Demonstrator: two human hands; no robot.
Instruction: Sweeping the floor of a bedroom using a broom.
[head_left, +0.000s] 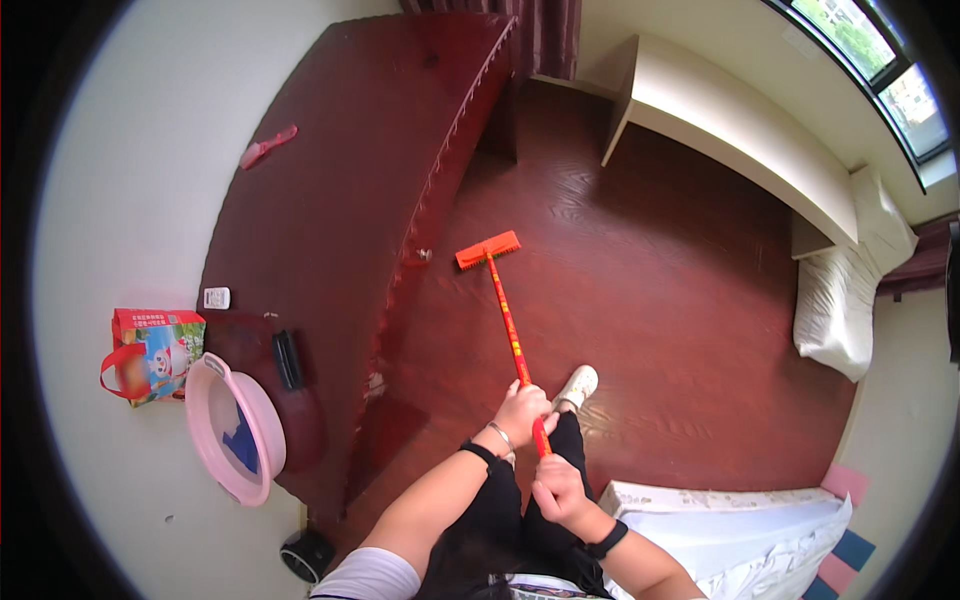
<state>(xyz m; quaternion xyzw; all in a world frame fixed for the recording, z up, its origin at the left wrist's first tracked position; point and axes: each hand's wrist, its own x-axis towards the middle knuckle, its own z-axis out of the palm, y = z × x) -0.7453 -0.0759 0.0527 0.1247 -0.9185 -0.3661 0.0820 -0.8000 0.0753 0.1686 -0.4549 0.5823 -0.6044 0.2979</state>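
Observation:
Both of my hands grip the red, yellow-patterned handle (507, 322) of a floor brush. My left hand (523, 414) is wrapped around it farther up, with a bracelet and a black band on the wrist. My right hand (559, 487) holds it near the lower end, closer to my body. At the far end, the orange brush head (487, 250) rests on the dark reddish wood-patterned floor (637, 300), bristles partly visible along its near edge. The head lies just right of the long dark red table's (337, 172) edge.
On the table are a pink brush (268, 147), a white remote control (217, 298), a black case (286, 360), a gift bag (159, 356) and a pink basin (274, 427) holding blue cloth. A pale desk (720, 120) stands far right; a mattress (720, 525) lies near right. A black bin (306, 555) sits near left.

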